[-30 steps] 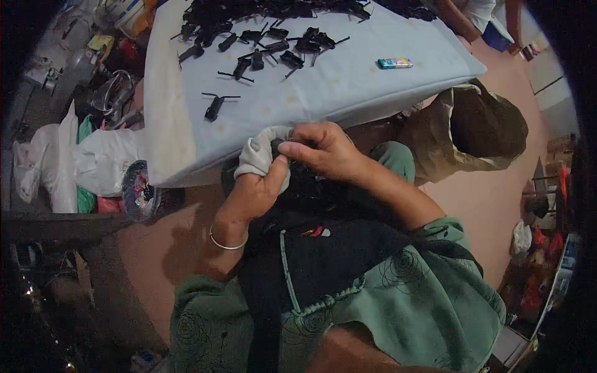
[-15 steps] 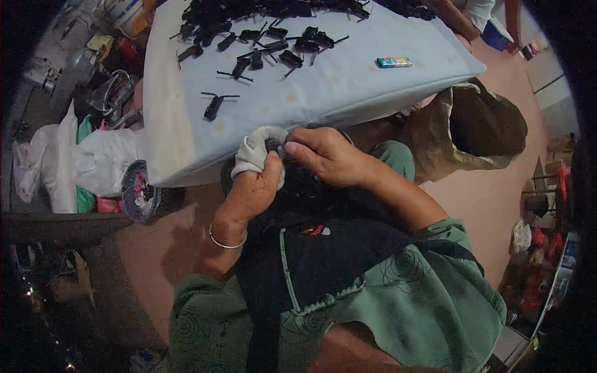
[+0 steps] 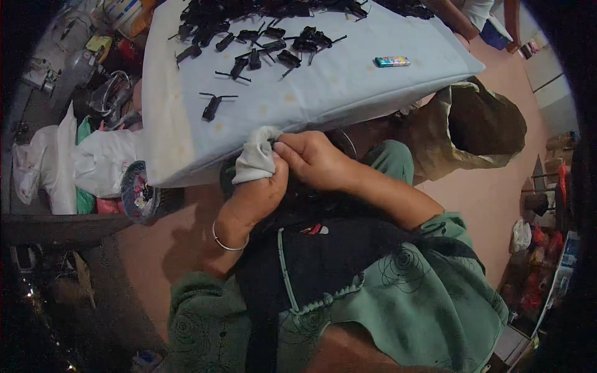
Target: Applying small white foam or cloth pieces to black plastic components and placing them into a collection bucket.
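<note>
My left hand (image 3: 258, 196) is closed on a pale grey cloth (image 3: 254, 163) that wraps around its fingers, thumb pressed against the folds. Up against it, my right hand (image 3: 317, 160) is closed in a pinch, its thumb and fingertips meeting at the cloth's edge. Whatever sits between the two hands is mostly hidden; only a dark bit shows there. Both hands are over my lap, just off the near edge of the white-covered table (image 3: 348, 93). On that table the nearest small black plastic part (image 3: 211, 109), with thin arms, lies alone.
Several similar black parts (image 3: 249, 18) are heaped at the table's far side. A small colourful packet (image 3: 392, 61) lies to their right. An open brown sack (image 3: 435, 133) stands right of the table; a basket (image 3: 142, 193) and white bags (image 3: 109, 161) are left. Another person's arm (image 3: 454, 18) shows far right.
My hands have turned and drawn closer together, the right shifting slightly left. The dark piece that showed between my fingers is now mostly covered.
</note>
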The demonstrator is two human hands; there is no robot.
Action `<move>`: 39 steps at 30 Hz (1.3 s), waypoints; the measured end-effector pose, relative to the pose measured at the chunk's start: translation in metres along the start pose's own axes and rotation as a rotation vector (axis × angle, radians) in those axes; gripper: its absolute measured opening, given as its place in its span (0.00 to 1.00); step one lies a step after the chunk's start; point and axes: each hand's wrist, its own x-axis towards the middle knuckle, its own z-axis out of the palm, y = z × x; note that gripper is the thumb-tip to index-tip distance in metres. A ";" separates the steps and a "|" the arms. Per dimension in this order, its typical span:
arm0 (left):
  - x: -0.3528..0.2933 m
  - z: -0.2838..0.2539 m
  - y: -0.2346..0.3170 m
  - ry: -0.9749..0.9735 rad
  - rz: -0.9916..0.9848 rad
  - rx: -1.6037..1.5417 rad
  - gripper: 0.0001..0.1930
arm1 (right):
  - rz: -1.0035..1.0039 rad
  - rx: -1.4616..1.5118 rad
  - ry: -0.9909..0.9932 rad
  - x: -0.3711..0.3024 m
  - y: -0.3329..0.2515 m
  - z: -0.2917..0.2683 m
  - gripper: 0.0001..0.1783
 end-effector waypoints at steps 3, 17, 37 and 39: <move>-0.004 0.000 -0.006 -0.095 -0.084 -0.028 0.14 | 0.141 0.188 -0.120 -0.007 0.007 0.000 0.14; 0.043 -0.053 -0.077 0.221 0.070 0.674 0.14 | -0.077 -0.196 -0.084 -0.007 0.012 -0.015 0.11; 0.013 0.006 0.015 0.056 0.021 -0.442 0.11 | 0.196 0.170 -0.137 -0.012 0.006 -0.036 0.12; 0.011 0.009 0.010 0.028 0.101 -0.316 0.12 | 0.206 0.118 -0.206 -0.016 0.003 -0.035 0.14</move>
